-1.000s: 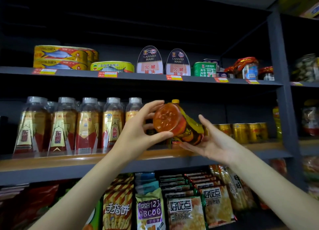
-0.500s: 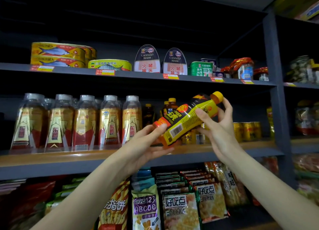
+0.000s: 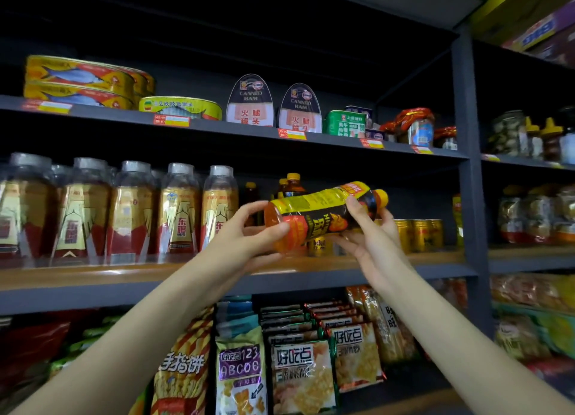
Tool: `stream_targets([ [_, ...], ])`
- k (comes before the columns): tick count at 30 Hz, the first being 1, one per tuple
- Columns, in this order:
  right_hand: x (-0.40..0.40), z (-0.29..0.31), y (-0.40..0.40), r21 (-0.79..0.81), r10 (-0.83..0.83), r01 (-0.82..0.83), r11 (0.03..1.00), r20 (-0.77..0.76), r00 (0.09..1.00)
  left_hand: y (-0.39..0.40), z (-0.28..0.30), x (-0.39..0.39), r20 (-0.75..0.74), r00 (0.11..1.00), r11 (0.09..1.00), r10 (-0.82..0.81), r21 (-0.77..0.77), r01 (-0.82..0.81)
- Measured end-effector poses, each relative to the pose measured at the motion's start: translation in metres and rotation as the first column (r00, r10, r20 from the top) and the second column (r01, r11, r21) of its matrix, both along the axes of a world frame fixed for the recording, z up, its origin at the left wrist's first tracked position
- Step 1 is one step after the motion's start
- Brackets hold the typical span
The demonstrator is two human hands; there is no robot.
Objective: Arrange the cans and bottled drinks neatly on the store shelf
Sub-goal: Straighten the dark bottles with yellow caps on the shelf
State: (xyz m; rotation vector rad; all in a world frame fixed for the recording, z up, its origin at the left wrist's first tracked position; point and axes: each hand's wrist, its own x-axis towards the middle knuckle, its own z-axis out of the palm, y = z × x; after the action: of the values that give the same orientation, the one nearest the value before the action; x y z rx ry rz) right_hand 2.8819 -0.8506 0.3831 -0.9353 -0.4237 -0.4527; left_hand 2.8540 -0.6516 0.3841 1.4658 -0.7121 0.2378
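I am seeing the orange drink bottle [image 3: 323,215] lying almost sideways in the air in front of the middle shelf [image 3: 93,274], its yellow cap pointing right and slightly up, its base pointing left. The liquid inside is showing orange through the base. My left hand [image 3: 249,237] is gripping the base end, thumb across the front and fingers curling behind. My right hand [image 3: 370,237] is cradling the neck end from below and behind, with a fingertip pressing the black-and-yellow label. Both hands are clamping the same bottle, one at each end.

Just behind it, dark bottles with yellow caps [image 3: 291,185] are standing upright on the shelf, and gold cans [image 3: 418,234] are lining up to the right. To the left, a row of clear bottles with gold-and-red labels [image 3: 130,212] is standing upright, each holding amber liquid. On the shelf above, flat fish tins [image 3: 84,81] are sitting stacked beside two canned ham tins [image 3: 273,106] and a green tin [image 3: 345,123]. Below, snack bags [image 3: 301,374] are filling the lower shelf.
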Motion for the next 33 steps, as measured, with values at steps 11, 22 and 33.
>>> stream_targets([
  [11, -0.016, 0.005, -0.001, -0.133, 0.219, -0.228, 0.965, -0.076, 0.973, 0.001, -0.006, -0.003, 0.555, 0.787, 0.937, 0.269, 0.037, -0.346],
  [22, 0.001, -0.008, 0.002, -0.014, 0.319, -0.322, 0.947, -0.108, 0.942, 0.007, -0.011, -0.004, 0.683, 0.697, 0.852, 0.220, 0.214, -0.479],
  [33, -0.007, -0.014, -0.038, -0.461, -0.310, 0.671, 0.581, 0.637, 0.706, 0.001, -0.024, 0.032, 0.634, 0.656, 0.776, 0.409, 0.137, -0.615],
])
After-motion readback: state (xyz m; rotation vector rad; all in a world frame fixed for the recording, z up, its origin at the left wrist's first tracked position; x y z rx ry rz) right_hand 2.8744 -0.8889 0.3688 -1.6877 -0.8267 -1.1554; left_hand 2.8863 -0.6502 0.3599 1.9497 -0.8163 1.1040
